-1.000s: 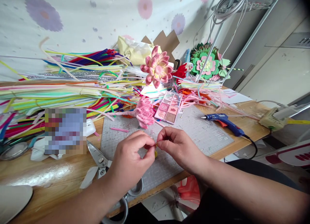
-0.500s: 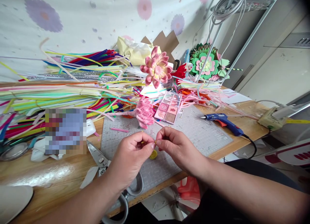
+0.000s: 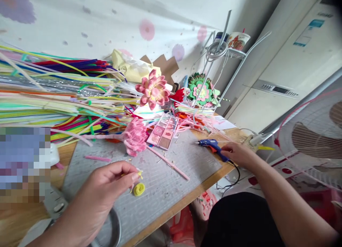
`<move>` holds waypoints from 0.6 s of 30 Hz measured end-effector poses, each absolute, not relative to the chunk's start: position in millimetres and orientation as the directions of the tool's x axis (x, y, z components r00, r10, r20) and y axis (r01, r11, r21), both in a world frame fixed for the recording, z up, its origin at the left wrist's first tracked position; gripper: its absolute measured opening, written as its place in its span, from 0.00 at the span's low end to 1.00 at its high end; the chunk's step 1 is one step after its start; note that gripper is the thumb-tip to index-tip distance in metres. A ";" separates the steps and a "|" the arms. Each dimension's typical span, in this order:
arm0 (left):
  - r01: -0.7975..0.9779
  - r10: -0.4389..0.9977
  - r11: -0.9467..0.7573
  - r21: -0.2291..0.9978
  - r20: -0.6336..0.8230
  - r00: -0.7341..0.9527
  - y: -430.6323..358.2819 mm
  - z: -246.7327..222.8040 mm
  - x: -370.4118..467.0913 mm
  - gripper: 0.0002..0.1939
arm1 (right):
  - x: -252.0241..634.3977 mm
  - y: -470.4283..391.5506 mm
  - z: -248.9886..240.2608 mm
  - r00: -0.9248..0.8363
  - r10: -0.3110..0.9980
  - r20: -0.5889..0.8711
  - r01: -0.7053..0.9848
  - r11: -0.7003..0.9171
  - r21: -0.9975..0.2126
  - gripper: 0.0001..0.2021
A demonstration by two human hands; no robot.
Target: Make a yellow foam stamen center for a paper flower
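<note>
My left hand (image 3: 114, 184) is over the grey cutting mat (image 3: 165, 211), thumb and forefinger pinching a small yellow fuzzy piece (image 3: 140, 174). Just below those fingertips is a yellow coiled disc (image 3: 139, 190); whether it touches the hand I cannot tell. My right hand (image 3: 233, 153) has its fingers closed about the handle end of a blue hot glue gun (image 3: 208, 143), which lies at the mat's right side, nozzle pointing left. A pink fuzzy flower (image 3: 135, 136) on a long stem lies beyond my left hand. Scissors (image 3: 107, 229) are partly hidden under my left forearm.
A makeup palette (image 3: 163, 131) and a pink strip (image 3: 171, 164) lie on the mat. Behind are bundles of pipe cleaners (image 3: 53, 101), a pink-and-yellow flower (image 3: 153, 90) and a green paper flower (image 3: 200, 92). The glue gun's cord (image 3: 236, 174) hangs over the table edge by a fan (image 3: 315, 133).
My right hand has left the left hand's fingertips and moved right to the glue gun. The left hand keeps the yellow piece. The view has turned to the right.
</note>
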State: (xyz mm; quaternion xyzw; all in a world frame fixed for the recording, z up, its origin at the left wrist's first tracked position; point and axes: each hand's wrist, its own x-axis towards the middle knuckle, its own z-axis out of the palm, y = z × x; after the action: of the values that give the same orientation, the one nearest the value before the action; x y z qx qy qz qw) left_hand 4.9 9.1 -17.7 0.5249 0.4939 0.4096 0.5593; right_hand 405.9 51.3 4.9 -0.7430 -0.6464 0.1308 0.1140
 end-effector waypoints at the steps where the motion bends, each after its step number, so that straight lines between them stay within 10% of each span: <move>1: 0.058 0.978 0.112 0.992 -0.120 0.168 10.0 -18.2 4.5 0.09 | 411.8 54.9 -2.6 0.146 0.988 -0.050 0.930 -0.154 -0.334 0.09; 11: -0.099 0.971 0.196 0.976 -0.179 0.155 8.8 -15.9 5.1 0.05 | 405.4 61.6 -7.2 0.226 0.971 -0.075 0.717 -0.218 -0.662 0.10; 18: -0.151 0.974 0.193 0.969 -0.170 0.150 9.2 -7.7 9.3 0.05 | 323.8 7.5 13.3 0.039 0.990 -0.133 0.176 -0.137 -0.975 0.11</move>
State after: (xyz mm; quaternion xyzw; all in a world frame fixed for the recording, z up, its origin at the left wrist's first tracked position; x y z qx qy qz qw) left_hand 9.3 9.2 -7.7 0.4417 0.4654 0.4564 0.6164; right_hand 323.8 7.5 13.3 -0.5823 -0.5007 0.4792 0.4249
